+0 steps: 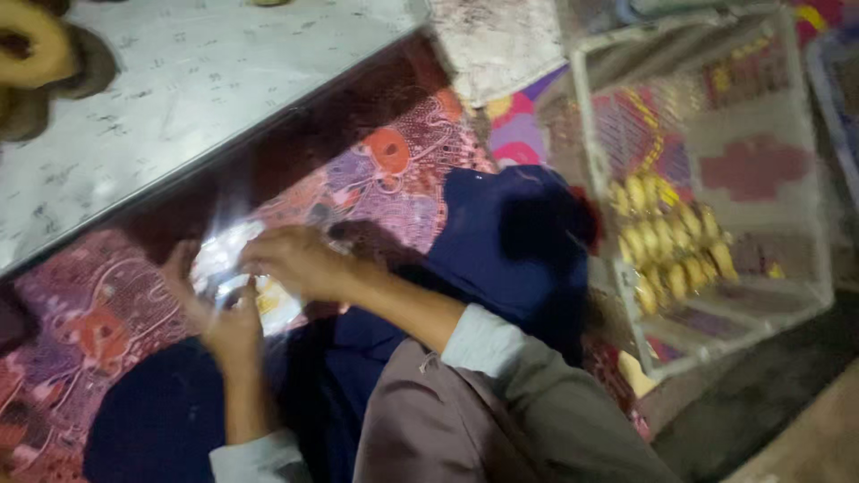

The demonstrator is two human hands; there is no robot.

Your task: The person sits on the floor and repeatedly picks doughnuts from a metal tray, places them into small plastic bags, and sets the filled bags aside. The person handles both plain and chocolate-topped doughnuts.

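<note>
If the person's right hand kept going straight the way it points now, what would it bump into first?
The right hand points leftward, with its fingers on the clear shiny plastic packet. Going on, it would likely press into that packet first, then the left hand just past it; blur makes depth uncertain.

Blurred throughout by motion. Clear plastic packet (234, 268) washed out by glare, contents unreadable; lower part hidden behind the left hand (224, 326) and upper edge under the right hand (295, 261). Fingers (259, 255) smeared, grip on the packet impossible to make out. Yellow pieces (667, 241) inside the wire crate (591, 134) too soft to identify. Brown shapes (40, 67) cut off at the upper left edge. Counter (197, 80) cropped at top and left.
</note>
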